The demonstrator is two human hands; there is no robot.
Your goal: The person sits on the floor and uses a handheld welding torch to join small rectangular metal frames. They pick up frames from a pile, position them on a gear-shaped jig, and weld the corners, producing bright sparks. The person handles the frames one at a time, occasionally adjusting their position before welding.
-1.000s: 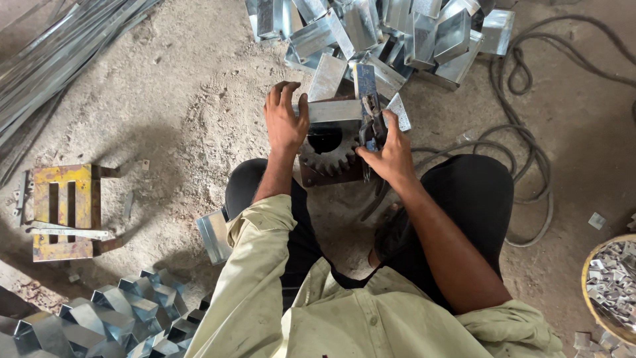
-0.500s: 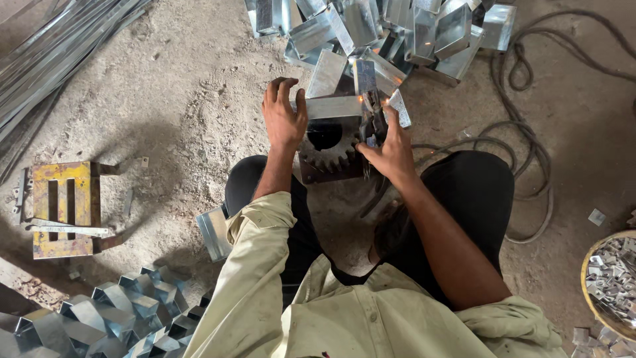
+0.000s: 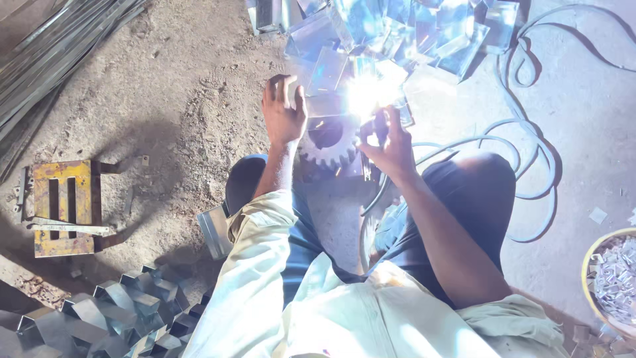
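Left hand [image 3: 283, 111] presses flat on a folded sheet-metal piece [image 3: 324, 105] lying over a toothed gear wheel [image 3: 329, 142] on the dirt floor between the knees. Right hand [image 3: 391, 142] is clenched around a welding holder, mostly hidden by the bright arc [image 3: 368, 93]. Yellow slotted jig [image 3: 63, 207] lies far left.

Blinding white welding glare [image 3: 368, 93] washes out the sharp, daylit scene.
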